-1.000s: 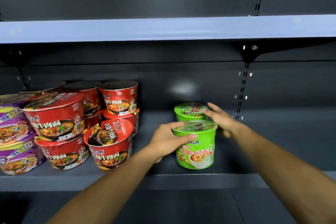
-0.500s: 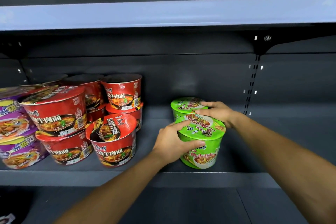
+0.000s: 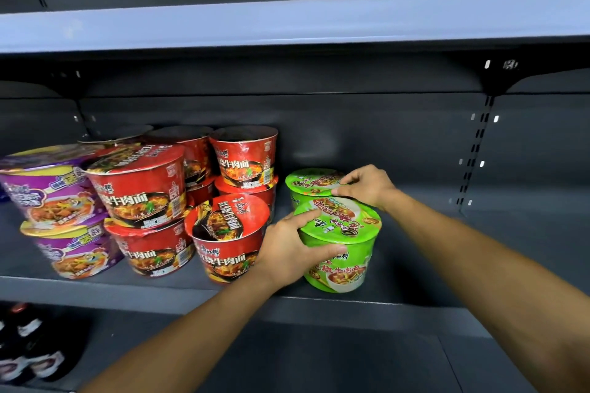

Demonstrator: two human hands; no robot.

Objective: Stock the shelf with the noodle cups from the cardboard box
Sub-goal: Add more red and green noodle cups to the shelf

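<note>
Green noodle cups join the dark grey metal shelf (image 3: 415,306)

Left hand (image 3: 287,252) grips the tilted front green plastic-wrapped noodle cup (image 3: 343,252); right hand (image 3: 367,185) pinches the rear green cup's lid (image 3: 311,182), steadying it

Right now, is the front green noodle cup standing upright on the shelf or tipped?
Tipped. The front green noodle cup leans toward the camera, its lid face showing, held by the left hand at its side.

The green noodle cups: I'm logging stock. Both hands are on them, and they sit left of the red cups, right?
Not quite. In the head view the green noodle cups, with the left hand and right hand on them, sit right of the red cups, not left.
</note>
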